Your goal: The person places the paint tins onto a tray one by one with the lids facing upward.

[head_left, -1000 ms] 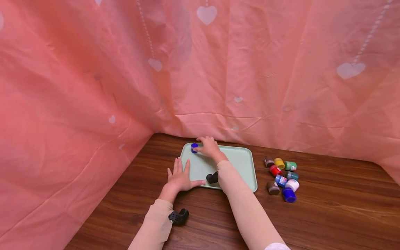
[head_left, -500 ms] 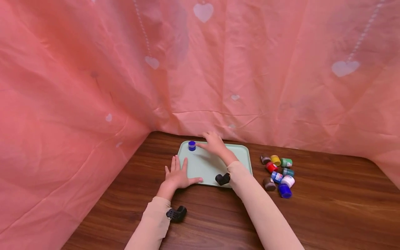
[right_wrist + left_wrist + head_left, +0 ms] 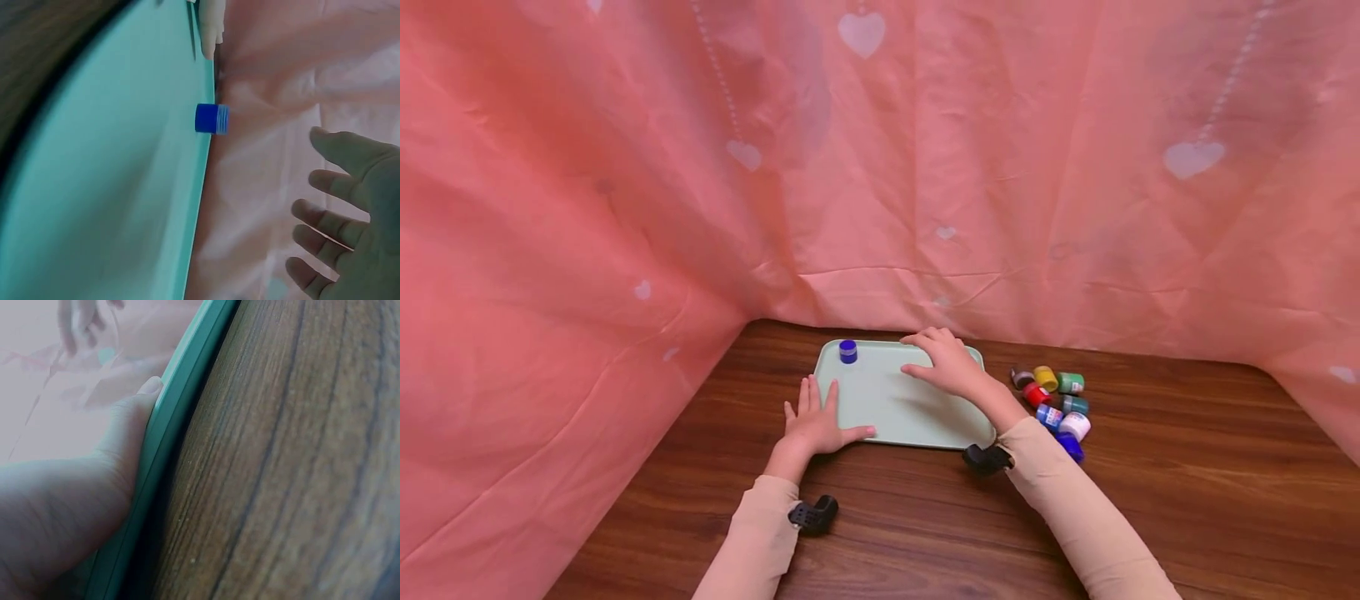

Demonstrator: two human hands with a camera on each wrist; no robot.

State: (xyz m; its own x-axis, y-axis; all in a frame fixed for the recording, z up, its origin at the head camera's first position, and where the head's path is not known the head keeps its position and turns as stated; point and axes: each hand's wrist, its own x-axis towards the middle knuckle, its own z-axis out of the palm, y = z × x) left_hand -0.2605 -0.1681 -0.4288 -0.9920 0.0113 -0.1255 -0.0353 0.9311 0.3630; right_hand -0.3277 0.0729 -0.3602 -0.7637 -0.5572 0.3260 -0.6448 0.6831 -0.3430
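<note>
A small blue paint jar (image 3: 847, 352) stands upright in the far left corner of the pale green tray (image 3: 887, 400). My left hand (image 3: 815, 427) lies spread over the tray's near left corner, its thumb along the front rim; in the left wrist view the thumb (image 3: 128, 425) touches that rim. Above the tray's right half hovers my right hand (image 3: 951, 367), fingers parted and holding nothing. The right wrist view shows the same blue jar (image 3: 211, 119) apart from the loosely bent right fingers (image 3: 331, 222).
Right of the tray, several paint jars lie in a cluster on the wooden table (image 3: 1187, 467), among them a yellow jar (image 3: 1045, 378), a red jar (image 3: 1037, 394), a green jar (image 3: 1071, 382) and a white jar (image 3: 1075, 426). A pink curtain (image 3: 880, 208) hangs behind and at left.
My right hand has let go of the blue jar and moved right, away from it. The jar stays in the tray corner. My left hand keeps its place on the tray.
</note>
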